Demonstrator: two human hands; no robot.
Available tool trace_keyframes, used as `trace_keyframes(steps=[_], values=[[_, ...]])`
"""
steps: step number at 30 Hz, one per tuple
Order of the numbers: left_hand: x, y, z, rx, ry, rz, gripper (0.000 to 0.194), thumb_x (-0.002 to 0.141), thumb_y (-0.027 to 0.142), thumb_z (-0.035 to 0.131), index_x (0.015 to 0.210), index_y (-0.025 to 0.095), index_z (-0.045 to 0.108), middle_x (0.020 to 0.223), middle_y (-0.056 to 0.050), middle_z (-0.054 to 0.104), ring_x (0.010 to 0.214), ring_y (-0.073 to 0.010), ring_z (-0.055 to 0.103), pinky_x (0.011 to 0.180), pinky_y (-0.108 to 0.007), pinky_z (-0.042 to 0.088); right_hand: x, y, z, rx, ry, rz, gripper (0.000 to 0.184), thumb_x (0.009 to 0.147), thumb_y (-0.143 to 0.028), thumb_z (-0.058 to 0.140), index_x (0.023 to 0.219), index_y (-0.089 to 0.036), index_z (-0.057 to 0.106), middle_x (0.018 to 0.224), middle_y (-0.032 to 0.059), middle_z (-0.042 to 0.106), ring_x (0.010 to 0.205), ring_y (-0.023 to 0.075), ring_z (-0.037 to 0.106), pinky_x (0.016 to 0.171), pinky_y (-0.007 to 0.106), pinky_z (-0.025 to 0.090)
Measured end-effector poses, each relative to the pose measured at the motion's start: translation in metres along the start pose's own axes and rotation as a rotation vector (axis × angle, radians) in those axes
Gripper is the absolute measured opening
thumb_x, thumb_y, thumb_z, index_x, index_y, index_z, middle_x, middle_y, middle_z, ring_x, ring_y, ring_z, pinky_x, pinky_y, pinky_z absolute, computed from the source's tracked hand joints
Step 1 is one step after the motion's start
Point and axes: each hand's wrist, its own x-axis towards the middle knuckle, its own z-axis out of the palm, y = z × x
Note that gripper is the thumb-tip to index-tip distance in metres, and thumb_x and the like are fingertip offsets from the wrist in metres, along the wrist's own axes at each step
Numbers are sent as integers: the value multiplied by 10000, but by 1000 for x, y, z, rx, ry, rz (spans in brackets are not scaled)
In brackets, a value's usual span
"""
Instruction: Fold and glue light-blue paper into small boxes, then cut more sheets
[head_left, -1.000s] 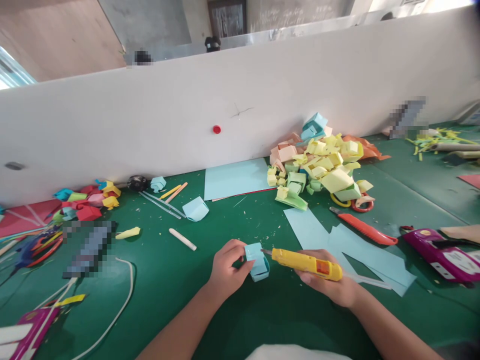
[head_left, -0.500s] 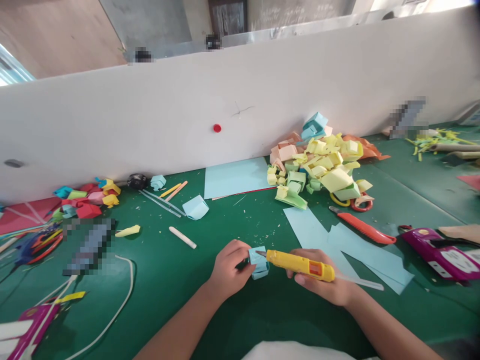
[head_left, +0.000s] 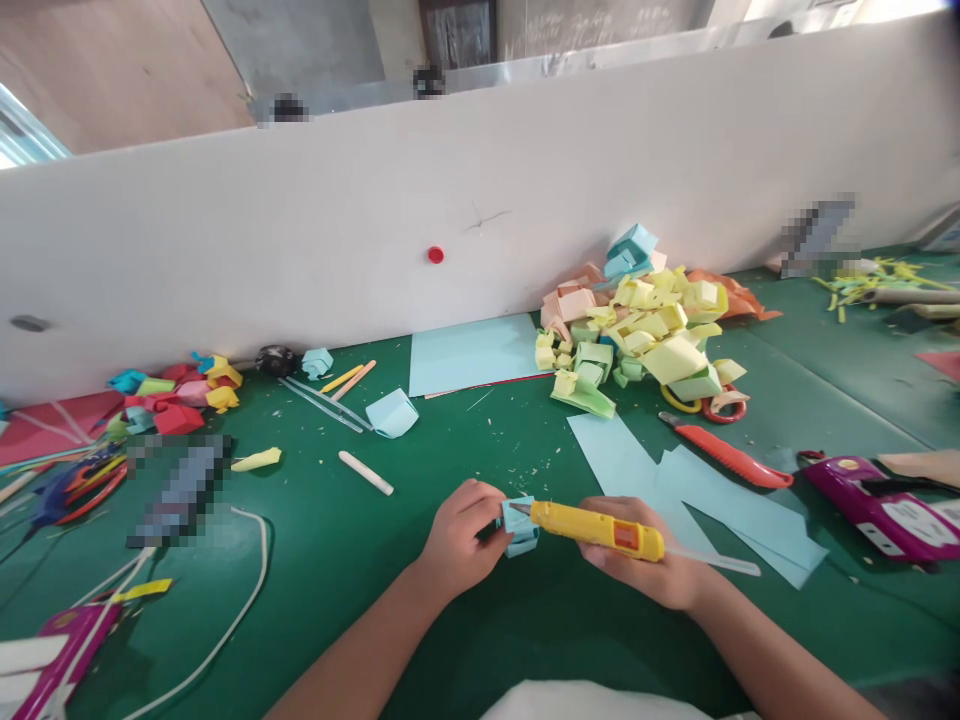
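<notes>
Pinched in my left hand is a small folded light-blue paper piece, held just above the green table. My right hand is closed around a yellow hot glue gun, with a clear glue stick poking out of its back end. The gun's metal nozzle points left and lies over the top face of the blue paper piece; whether it touches cannot be made out. Light-blue paper sheets lie beyond my right hand.
A heap of folded paper pieces stands against the white partition. A red utility knife and a purple tool lie at right. On the left are a phone, a white cable and small colourful paper pieces.
The glue gun has shifted very slightly left, its nozzle lying a little farther across the blue paper piece. My left hand keeps its hold almost unmoved.
</notes>
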Motion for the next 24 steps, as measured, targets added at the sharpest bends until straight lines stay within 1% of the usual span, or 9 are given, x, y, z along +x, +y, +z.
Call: trace_keyframes(steps=[4,9,15,24], values=[[0,-1,1,-1,0,2,88,943,189,597,874,196,652,852,-67,696,746,-169,639,659,-262,526,0,1,0,-12,-3,-6,436,959,-587,504,731,-215,495,729,16,525,619,159,452,597,339,316],[0,-1,0,-3,7,10,88,924,144,592,873,194,644,849,-65,686,741,-164,626,659,-259,522,0,1,0,-10,-1,-10,435,957,-574,512,712,-218,461,722,8,497,612,154,430,589,338,295],[0,-1,0,-6,10,9,103,903,108,600,870,198,638,850,-58,680,736,-159,618,656,-254,515,0,0,-1,-6,-5,38,425,951,-563,524,714,-224,428,718,-11,448,602,146,382,575,333,273],[0,-3,1,-6,23,7,121,874,80,606,846,197,618,848,-55,673,732,-158,616,653,-247,507,0,1,-2,4,3,43,394,949,-525,545,724,-228,419,705,-23,435,597,143,370,570,329,274]])
